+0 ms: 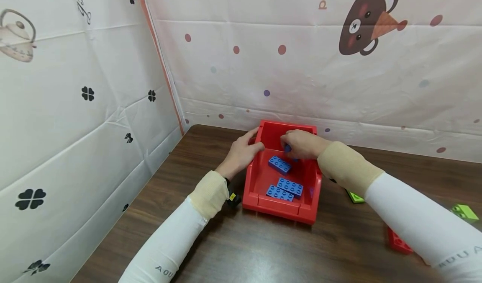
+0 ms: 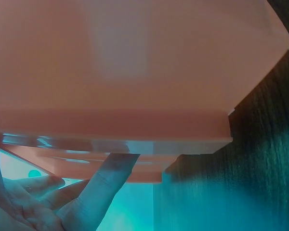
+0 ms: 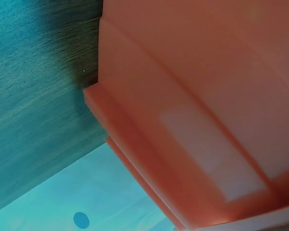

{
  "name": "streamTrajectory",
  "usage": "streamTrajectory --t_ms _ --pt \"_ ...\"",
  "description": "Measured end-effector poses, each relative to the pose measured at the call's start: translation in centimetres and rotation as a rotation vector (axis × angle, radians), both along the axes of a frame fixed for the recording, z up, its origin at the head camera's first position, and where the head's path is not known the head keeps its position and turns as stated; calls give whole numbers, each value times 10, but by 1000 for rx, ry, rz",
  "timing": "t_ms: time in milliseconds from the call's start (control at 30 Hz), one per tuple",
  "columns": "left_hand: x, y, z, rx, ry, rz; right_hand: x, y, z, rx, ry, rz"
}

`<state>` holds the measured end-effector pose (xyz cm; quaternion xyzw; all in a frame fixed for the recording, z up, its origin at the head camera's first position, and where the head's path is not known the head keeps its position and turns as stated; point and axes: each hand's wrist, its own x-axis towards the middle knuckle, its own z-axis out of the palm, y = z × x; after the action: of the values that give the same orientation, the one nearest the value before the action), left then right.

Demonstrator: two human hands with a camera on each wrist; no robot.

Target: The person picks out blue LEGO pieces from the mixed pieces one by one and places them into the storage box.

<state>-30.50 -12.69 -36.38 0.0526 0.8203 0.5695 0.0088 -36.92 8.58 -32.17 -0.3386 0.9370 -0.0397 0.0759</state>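
Note:
A red open-fronted plastic bin (image 1: 278, 212) stands on the table, its tall wall toward the back. My left hand (image 1: 241, 153) holds its left side, the thumb over the rim; in the left wrist view the thumb (image 2: 103, 185) passes behind the bin's edge. Inside the back of the bin, my right hand (image 1: 301, 144) grips a blue toy brick (image 1: 288, 148), mostly hidden by the fingers. Another bit of blue shows beneath that hand. On the bin's floor lie three blue studded bricks: one (image 1: 280, 164) toward the back, two (image 1: 290, 186) side by side near the front.
To the right, partly behind the right sleeve, are a green piece (image 1: 355, 196), a light green brick (image 1: 465, 212) and a red studded brick (image 1: 400, 241). A printed sheet (image 1: 233, 73) hangs behind the brown wooden table (image 1: 203, 245). A black device (image 1: 233, 198) sits at the left wrist.

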Motion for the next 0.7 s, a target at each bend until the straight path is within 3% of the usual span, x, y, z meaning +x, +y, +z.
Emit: streamTrajectory --t_ms 233,467,700 --pt "-1 0 2 4 -9 -3 -1 -1 1 30 -53 -19" --pt "-3 1 3 2 -18 1 -2 0 -1 84 -10 40" --pt "-6 0 3 -2 -12 -3 -4 -2 -1 115 -11 33"
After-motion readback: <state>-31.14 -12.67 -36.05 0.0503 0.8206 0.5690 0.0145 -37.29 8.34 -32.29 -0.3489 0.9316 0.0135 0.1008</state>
